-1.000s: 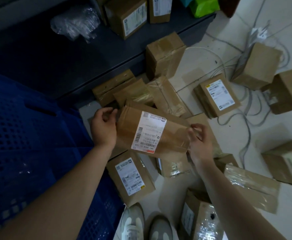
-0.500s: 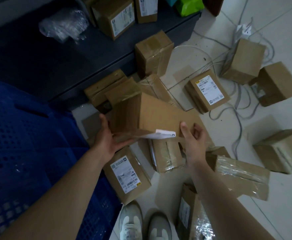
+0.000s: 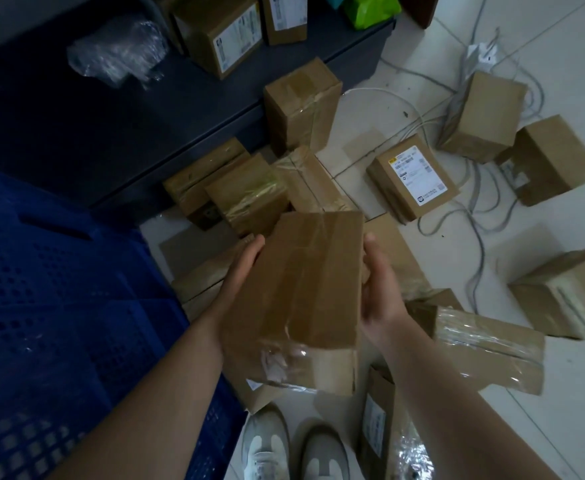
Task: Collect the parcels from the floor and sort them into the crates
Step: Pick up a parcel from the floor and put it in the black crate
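Note:
I hold a taped brown cardboard parcel [image 3: 301,299] between both hands, above the floor and in front of my feet, its plain taped side up. My left hand [image 3: 242,271] grips its left edge, with the fingers going under the box. My right hand [image 3: 381,285] grips its right edge. A blue perforated plastic crate [image 3: 59,306] stands at my left. Several more brown parcels lie on the pale tiled floor, among them one with a white label [image 3: 412,178] face up.
A dark low shelf [image 3: 111,116] at the back left holds labelled boxes [image 3: 221,32], crumpled clear plastic wrap [image 3: 118,53] and a green bag [image 3: 370,8]. Grey cables [image 3: 474,237] trail across the floor at right. My two pale shoes [image 3: 294,452] are at the bottom.
I have turned the parcel over in my hands: its white label faced up a second ago and now the plain taped side faces up. The box has come closer to me.

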`<state>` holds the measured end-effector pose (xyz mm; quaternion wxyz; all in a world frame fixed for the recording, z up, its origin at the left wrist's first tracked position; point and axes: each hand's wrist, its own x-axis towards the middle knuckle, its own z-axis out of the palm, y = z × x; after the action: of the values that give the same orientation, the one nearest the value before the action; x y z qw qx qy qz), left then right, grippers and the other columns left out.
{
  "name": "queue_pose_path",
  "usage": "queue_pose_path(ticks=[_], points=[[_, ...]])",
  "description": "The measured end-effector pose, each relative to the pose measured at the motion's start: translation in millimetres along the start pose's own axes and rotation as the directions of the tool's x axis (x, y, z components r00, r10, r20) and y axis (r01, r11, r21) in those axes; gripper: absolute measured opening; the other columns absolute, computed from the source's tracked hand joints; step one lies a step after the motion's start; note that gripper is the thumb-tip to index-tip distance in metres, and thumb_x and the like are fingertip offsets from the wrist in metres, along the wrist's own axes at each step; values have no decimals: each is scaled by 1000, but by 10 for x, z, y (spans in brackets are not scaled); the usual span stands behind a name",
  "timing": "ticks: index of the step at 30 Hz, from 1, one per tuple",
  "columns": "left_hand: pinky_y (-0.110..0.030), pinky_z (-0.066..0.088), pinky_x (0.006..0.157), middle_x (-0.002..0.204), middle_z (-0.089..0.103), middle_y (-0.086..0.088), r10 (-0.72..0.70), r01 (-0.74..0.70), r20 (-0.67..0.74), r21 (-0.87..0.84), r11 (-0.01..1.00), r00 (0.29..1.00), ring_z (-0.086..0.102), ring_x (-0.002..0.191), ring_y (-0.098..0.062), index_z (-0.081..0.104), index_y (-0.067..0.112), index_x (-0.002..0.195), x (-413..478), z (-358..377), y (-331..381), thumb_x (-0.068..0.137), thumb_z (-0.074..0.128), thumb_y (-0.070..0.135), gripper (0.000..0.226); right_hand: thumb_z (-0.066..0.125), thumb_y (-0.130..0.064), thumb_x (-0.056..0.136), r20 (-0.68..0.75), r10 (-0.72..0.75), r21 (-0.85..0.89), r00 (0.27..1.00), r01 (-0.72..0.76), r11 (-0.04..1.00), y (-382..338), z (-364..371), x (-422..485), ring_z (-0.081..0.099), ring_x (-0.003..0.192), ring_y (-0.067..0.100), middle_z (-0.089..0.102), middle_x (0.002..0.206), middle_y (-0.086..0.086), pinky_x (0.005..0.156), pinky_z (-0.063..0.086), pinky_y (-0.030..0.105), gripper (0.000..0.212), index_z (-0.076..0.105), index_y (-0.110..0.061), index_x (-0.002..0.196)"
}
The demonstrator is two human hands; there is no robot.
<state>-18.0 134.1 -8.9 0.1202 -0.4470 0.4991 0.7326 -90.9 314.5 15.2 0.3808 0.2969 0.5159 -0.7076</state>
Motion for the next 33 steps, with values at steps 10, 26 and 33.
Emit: queue_pose_path(ticks=[10, 26, 33], points=[[-42, 54, 88, 120, 63, -5, 11, -33, -214, -98, 995, 977, 63, 106, -22, 46, 24, 132, -174, 100, -65, 91, 55, 54, 51, 63, -42, 93, -16, 35, -367, 999, -39, 929, 5, -81, -49, 64, 100, 21, 61, 127, -2, 73, 52, 37, 45, 48, -43, 136], [-37, 56, 84, 127, 62, 1, -75, 90, -69, 237, 967, 995, 65, 103, -17, 33, 32, 143, -107, 416, -178, 66, 82, 53, 93, 58, -49, 93, -238, -74, -342, 969, -12, 940, 204, -357, 135, 64, 107, 25, 64, 124, 4, 98, 51, 49, 44, 48, -32, 133], [-13, 53, 69, 125, 55, 4, 119, -64, -171, 299, 952, 978, 57, 98, -3, 46, 28, 130, -48, 594, -439, 89, 64, 6, 50, 50, -45, 99, -191, -207, -575, 960, 62, 816, 313, -345, 381, 64, 104, 19, 51, 141, 6, 79, 56, 33, 58, 31, -28, 151]])
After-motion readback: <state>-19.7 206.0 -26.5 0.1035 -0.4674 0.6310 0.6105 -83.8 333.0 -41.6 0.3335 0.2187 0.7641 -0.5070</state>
